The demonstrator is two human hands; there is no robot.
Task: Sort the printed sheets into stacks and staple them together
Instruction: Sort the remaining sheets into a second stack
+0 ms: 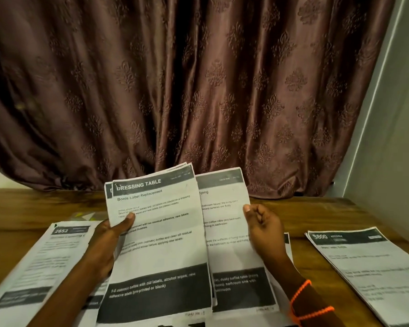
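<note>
My left hand (111,234) holds a bundle of printed sheets (156,232) upright, thumb across the front; the top sheet is headed "DRESSING TABLE". My right hand (262,223) pinches the right edge of a single sheet (227,208) that sits behind and to the right of the bundle, fanned apart from it. A stack headed "2652" (45,256) lies flat on the table at the left. Another stack headed "5800" (364,267) lies flat at the right. More sheets lie under the held ones; no stapler shows.
A wooden table (316,213) carries everything. A brown patterned curtain (198,90) hangs right behind it, and a pale wall (392,138) closes the right side. A small yellow-and-grey object (85,215) peeks out behind the left stack. An orange band circles my right wrist.
</note>
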